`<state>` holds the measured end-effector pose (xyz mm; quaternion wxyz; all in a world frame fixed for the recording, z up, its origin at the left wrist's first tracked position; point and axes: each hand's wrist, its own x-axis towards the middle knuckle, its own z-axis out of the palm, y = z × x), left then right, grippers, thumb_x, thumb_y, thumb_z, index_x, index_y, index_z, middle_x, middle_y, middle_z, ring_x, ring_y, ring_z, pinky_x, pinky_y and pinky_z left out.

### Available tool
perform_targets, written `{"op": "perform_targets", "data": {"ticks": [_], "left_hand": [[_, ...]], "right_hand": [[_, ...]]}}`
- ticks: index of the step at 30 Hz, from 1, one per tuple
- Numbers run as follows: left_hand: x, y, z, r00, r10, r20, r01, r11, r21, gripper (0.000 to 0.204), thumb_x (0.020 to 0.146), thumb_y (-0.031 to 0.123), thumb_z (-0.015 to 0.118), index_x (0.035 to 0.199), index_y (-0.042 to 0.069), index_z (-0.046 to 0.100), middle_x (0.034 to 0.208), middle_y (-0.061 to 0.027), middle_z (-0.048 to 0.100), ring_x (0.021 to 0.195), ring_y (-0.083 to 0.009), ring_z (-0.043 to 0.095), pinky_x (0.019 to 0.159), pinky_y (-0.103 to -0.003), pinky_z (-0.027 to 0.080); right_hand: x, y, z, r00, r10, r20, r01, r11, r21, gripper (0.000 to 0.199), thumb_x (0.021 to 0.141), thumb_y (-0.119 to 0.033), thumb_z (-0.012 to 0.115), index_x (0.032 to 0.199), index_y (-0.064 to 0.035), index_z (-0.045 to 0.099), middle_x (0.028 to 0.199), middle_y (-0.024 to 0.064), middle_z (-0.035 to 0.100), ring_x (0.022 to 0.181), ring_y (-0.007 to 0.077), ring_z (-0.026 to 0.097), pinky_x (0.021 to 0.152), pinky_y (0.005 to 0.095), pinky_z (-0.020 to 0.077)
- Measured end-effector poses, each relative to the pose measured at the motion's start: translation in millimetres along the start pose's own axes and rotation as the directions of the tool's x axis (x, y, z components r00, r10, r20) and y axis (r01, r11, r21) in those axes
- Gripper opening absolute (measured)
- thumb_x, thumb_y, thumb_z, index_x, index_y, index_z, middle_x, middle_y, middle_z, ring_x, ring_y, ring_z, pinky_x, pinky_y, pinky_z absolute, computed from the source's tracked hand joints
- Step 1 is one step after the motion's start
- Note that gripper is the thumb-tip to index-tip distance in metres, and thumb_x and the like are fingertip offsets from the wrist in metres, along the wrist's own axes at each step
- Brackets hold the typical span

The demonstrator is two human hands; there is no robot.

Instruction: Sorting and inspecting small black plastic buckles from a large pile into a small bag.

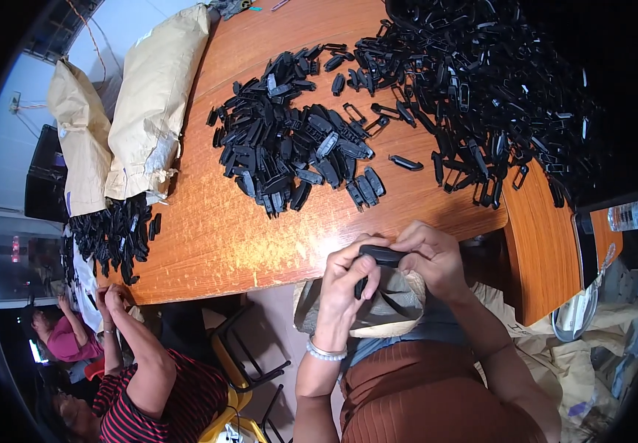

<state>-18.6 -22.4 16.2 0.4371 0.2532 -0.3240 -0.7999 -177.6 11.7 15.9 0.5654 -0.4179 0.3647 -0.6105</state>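
Note:
Just off the table's near edge, both hands meet on a black oblong plastic part [382,256]. My left hand [345,279] has thumb and fingers wrapped round its left end; a second dark piece shows below the thumb, its kind unclear. My right hand [435,260] pinches the right end with its fingertips. Beneath the hands, an open paper sack [400,314] rests on my lap, its inside mostly in shadow. Beyond them lies a pile of black plastic shells [289,144], and to its right a larger heap of black loop-shaped frames [481,96].
Two brown paper sacks [158,96] lie at the table's left side, black parts [119,232] spilling from one. A person in a striped shirt [164,391] works at left; another sits farther back. A wooden side panel [544,251] and crumpled sacks [563,369] are at right.

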Motion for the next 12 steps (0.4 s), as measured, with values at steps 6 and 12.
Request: {"op": "perform_targets", "data": {"ticks": [6, 12], "left_hand": [[45.4, 15.0, -27.1, 0.992, 0.080, -0.097, -0.092, 0.987, -0.132, 0.027, 0.090, 0.021, 0.054, 0.075, -0.001, 0.057, 0.070, -0.0096, 0.058, 0.047, -0.0090, 0.047, 0.038, -0.019, 0.035], [71.2, 34.6, -15.5, 0.970, 0.155, 0.189, -0.131, -0.325, 0.937, 0.018, 0.085, 0.008, 0.059, 0.102, 0.006, 0.057, 0.094, -0.0147, 0.061, 0.075, -0.0266, 0.065, 0.067, -0.038, 0.049]], "right_hand": [[55.2, 6.7, -22.3, 0.934, -0.354, -0.046, 0.129, 0.454, -0.881, 0.015, 0.075, -0.004, 0.065, 0.089, -0.0004, 0.061, 0.089, 0.0095, 0.056, 0.076, 0.0199, 0.054, 0.065, 0.0276, 0.0421], [87.2, 18.0, -44.0, 0.950, -0.308, 0.058, 0.041, -0.061, -0.997, 0.023, 0.075, -0.010, 0.067, 0.095, -0.0037, 0.059, 0.092, 0.0099, 0.053, 0.092, 0.0265, 0.046, 0.079, 0.0387, 0.0362]]}}
